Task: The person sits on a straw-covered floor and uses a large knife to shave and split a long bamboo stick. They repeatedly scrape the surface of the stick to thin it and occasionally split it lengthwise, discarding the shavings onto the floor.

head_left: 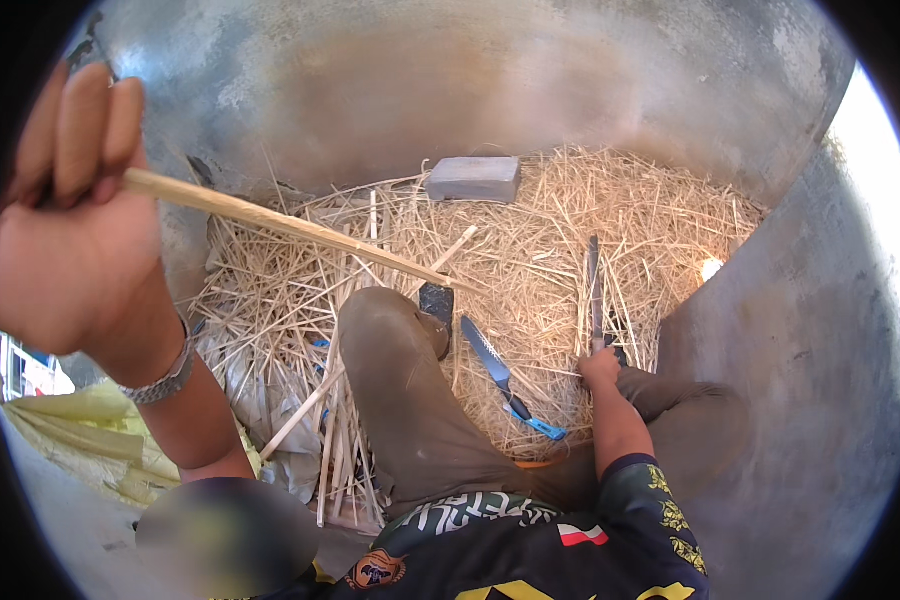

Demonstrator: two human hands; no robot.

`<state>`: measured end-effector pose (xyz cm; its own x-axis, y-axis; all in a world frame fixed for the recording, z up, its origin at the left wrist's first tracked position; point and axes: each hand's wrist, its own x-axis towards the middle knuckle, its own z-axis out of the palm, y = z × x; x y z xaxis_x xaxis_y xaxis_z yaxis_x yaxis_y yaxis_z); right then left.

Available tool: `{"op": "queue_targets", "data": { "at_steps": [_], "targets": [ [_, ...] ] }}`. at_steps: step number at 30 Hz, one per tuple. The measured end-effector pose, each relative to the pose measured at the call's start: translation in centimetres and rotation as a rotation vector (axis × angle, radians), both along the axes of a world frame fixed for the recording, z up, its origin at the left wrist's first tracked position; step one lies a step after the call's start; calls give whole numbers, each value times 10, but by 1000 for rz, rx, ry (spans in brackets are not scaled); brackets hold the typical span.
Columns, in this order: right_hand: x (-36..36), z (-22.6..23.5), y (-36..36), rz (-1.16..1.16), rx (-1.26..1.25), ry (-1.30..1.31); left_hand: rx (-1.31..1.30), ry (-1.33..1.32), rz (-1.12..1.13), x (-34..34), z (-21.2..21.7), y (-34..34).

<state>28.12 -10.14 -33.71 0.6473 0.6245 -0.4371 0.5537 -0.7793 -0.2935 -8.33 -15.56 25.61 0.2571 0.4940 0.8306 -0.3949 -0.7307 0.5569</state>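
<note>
Up at the left, my left hand is closed around one end of a long, pale strip of split bamboo or wood. The strip slants down to the right, and its far end is over my bent knee and a small dark block. My right hand grips a long-bladed knife low at the right, the blade pointing away from me over the shavings. Between my legs lies another knife, with a row of holes in its blade and a dark and light-blue handle; neither hand touches it.
Thin shavings cover the floor, with longer strips heaped left of my leg. A grey rectangular block rests at the back. Curved grey walls surround me, and yellowish sheeting lies at the left.
</note>
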Motion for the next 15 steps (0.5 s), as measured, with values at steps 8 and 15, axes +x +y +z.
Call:
{"op": "queue_targets", "data": {
  "at_steps": [8, 15],
  "targets": [
    [13, -22, 19, 13, -29, 58, -172, 4, -107, 30, -84, 105],
    [-13, 5, 36, 56, -118, 325, -231, -185, 433, 33, -70, 145]
  ]
}}
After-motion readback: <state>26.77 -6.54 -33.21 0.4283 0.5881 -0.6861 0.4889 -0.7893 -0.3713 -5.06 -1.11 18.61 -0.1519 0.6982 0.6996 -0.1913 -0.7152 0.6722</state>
